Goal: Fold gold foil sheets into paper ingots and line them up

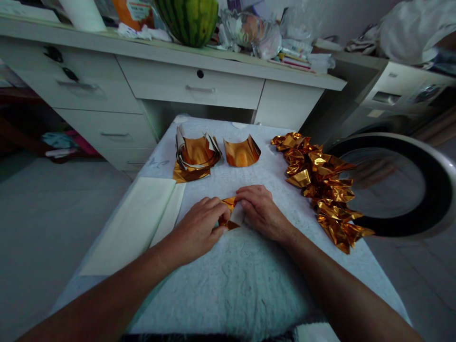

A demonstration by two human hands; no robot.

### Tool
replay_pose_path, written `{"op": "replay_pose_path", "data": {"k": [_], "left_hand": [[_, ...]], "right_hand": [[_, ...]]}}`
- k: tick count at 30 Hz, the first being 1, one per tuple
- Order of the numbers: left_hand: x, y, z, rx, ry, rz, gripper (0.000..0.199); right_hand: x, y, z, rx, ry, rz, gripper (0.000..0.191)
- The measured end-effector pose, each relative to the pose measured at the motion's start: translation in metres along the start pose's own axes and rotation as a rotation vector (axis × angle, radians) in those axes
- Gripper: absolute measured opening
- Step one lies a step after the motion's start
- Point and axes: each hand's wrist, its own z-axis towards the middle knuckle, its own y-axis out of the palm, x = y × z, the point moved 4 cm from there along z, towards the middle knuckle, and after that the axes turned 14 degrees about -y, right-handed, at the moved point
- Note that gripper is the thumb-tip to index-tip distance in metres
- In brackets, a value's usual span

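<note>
Both my hands meet at the middle of the cloth-covered table point(263, 266), on a small gold foil paper point(235, 219) whose pale back shows in part. My left hand point(203, 223) grips its left side with curled fingers. On its upper right side, my right hand point(261, 211) has its fingers bent together and pressed on the paper. Beyond them lie a stack of curled gold sheets point(197, 152) and a single curled gold sheet point(242, 152). A row of folded, crinkled gold pieces point(320, 180) runs along the right side. White paper sheets point(133, 218) lie at the left.
A white desk point(156, 52) with drawers stands behind the table, carrying a watermelon point(188, 21), a glass bowl point(249, 31) and packets. At the right, a washing machine's round door point(436, 185) hangs open close to the table edge.
</note>
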Motion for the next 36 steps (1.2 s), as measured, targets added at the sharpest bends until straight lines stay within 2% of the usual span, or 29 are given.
{"op": "replay_pose_path", "data": {"k": [3,5,9,11,15,18,22,26,28,31,36], "left_hand": [[-0.005,-0.002,0.0,0.109,-0.116,0.034,0.015],[-0.01,-0.002,0.0,0.172,-0.209,0.071,0.027],[-0.015,-0.001,-0.001,0.199,-0.273,0.105,0.042],[-0.017,-0.001,-0.001,0.19,-0.274,0.102,0.041],[-0.014,0.001,-0.001,0.15,-0.222,0.069,0.028],[-0.01,0.0,0.0,0.127,-0.179,0.029,0.018],[-0.004,-0.003,0.002,0.079,-0.144,-0.08,0.012],[-0.003,-0.007,0.003,0.018,-0.181,-0.345,0.01],[-0.005,-0.009,0.004,0.057,-0.191,-0.486,0.01],[-0.009,-0.013,0.004,0.15,-0.201,-0.614,0.008],[-0.016,-0.017,0.006,0.21,-0.24,-0.589,0.012]], "right_hand": [[0.003,0.0,0.002,-0.004,0.046,-0.041,0.022],[0.005,0.001,0.003,-0.012,0.096,-0.071,0.016],[0.007,0.0,0.001,0.035,0.182,-0.067,0.006],[0.008,0.0,0.0,0.039,0.207,-0.056,0.013],[0.007,-0.002,-0.002,-0.018,0.221,-0.071,0.006],[0.005,-0.006,-0.003,0.019,0.192,-0.044,0.007],[0.005,-0.007,-0.005,0.057,0.209,0.107,0.009],[0.007,-0.008,-0.009,0.145,0.267,0.336,0.002],[0.006,-0.009,-0.01,0.187,0.255,0.434,0.005],[0.002,-0.007,-0.011,0.168,0.253,0.566,0.005],[-0.002,-0.002,-0.011,0.089,0.272,0.65,0.007]]}}
